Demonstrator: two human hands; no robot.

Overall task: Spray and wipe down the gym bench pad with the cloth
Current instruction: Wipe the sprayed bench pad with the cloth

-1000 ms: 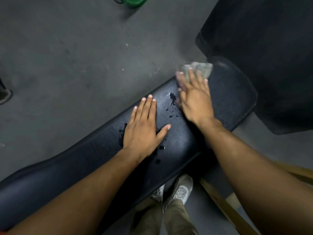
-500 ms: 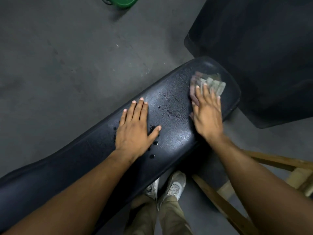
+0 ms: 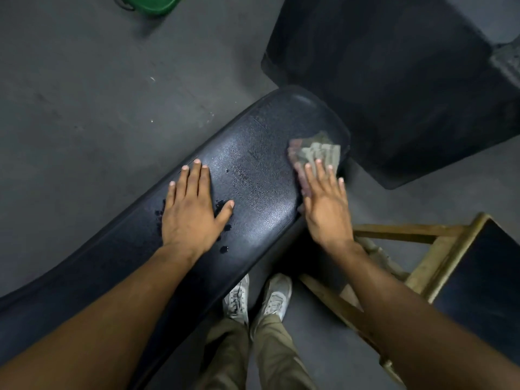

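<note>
One bench pad (image 3: 253,178), one cloth (image 3: 318,153), two hands, two shoes, one green bucket (image 3: 152,2), one wooden stool (image 3: 439,249).

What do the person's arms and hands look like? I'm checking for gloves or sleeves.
The left hand and right hand are bare: no gloves, rings or watch visible. Both forearms are uncovered, with no sleeves in view. Fingernails are short and pale.

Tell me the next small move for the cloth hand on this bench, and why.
Probably sweep the cloth back toward the left hand: the right hand presses it near the pad end, while droplets sit around the left hand.
</note>
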